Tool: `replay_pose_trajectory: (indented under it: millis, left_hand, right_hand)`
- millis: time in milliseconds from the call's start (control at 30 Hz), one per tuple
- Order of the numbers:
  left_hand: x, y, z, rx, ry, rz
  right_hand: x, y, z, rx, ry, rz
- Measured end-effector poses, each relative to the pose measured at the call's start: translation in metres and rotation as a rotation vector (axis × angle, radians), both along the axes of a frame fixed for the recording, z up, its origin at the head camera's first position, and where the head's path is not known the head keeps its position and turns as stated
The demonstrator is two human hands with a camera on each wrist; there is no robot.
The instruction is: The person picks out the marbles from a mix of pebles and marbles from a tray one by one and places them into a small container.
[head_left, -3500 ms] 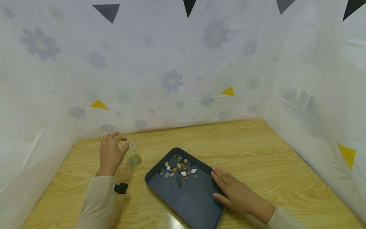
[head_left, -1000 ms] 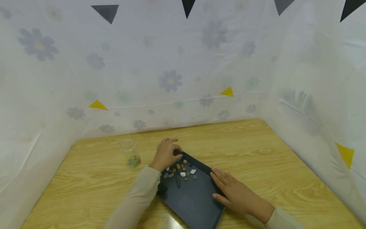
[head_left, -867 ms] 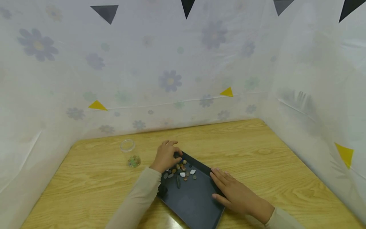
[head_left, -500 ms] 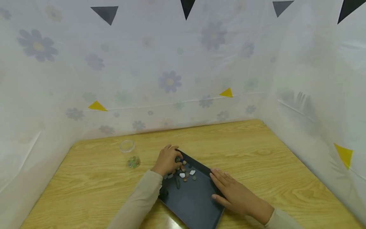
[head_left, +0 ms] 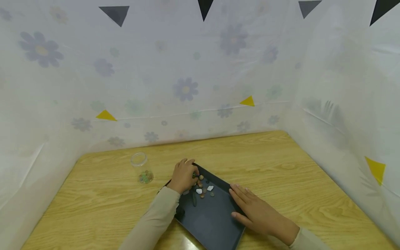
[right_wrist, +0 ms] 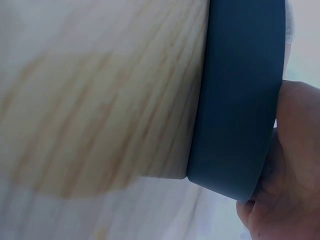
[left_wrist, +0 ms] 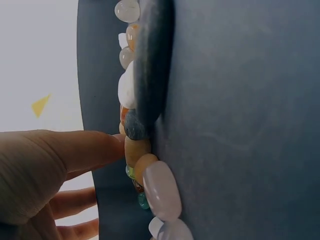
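My left hand (head_left: 183, 176) reaches into the far-left part of a dark grey tray (head_left: 212, 222), its thumb and index finger bent among small stones. A greenish marble (head_left: 194, 175) shows by those fingertips. In the left wrist view the thumb (left_wrist: 95, 150) touches the row of stones near a tan stone (left_wrist: 136, 150); the tips are partly hidden, so a grip cannot be confirmed. A long dark stone (left_wrist: 152, 60) and a pale pink stone (left_wrist: 162, 190) lie close by. My right hand (head_left: 260, 211) rests on the tray's right side with straight fingers, thumb inside the rim.
A clear open jar (head_left: 139, 165) with greenish marbles (head_left: 146, 177) at its bottom stands left of the tray. White stones (head_left: 210, 188) lie toward the tray's middle. The wood-grain table (head_left: 265, 159) is bounded by white flowered cloth walls (head_left: 187, 52).
My left hand went from the jar's rim over to the tray, then lowered its fingers among the stones. The right hand has stayed on the tray's side.
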State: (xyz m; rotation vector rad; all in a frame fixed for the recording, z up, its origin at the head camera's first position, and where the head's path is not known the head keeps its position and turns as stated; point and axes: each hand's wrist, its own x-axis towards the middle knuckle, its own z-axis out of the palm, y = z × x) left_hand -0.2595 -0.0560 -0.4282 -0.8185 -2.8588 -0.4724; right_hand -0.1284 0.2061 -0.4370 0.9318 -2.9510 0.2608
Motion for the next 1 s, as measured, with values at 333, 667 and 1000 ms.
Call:
replay_pose_trajectory:
  millis: [333,667,1000]
  left_hand:
    - [0.0011,0.003,0.0011,-0.025,0.015,0.02]
    - [-0.0003,0.0039,-0.0007,-0.064,0.012,0.044]
    - [-0.0001,0.0052,0.0002,-0.059,0.017,0.055]
  right_hand:
    - [0.0002,0.0,0.0002,-0.001,0.006,0.001]
    - [-0.0003,-0.0004,-0.0001,-0.005,0.004,0.004]
    - [-0.0006,0.0003,-0.0003,-0.009,-0.001,0.003]
